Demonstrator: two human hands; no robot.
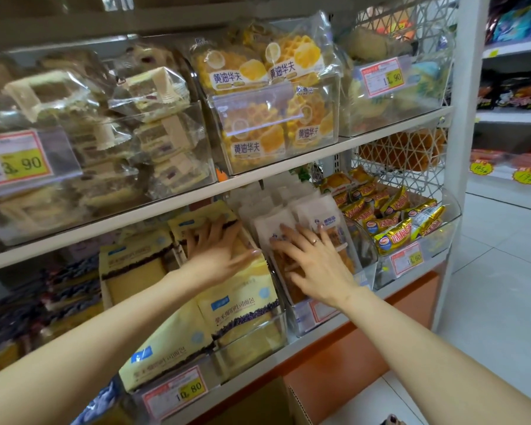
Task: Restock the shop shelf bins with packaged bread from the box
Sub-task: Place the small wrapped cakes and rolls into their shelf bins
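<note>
A cardboard box [258,403] is seen at the bottom edge. Above it, the left hand [218,253] is laid flat, fingers spread, on yellow bread packs [239,305] in a clear bin [255,348]. The right hand [313,259] is pressed open-fingered on white packs [316,213] alongside, nothing gripped.

Both bare forearms are reaching forward and upward from the lower edge of the view, converging toward the middle. The left hand [219,251] is lying palm down with its fingers spread and the thumb angled out to the right. The right hand [311,259] is also lying flat, palm down, fingers fanned forward, a ring showing on one finger. The hands are sitting just beside each other, not touching.
</note>
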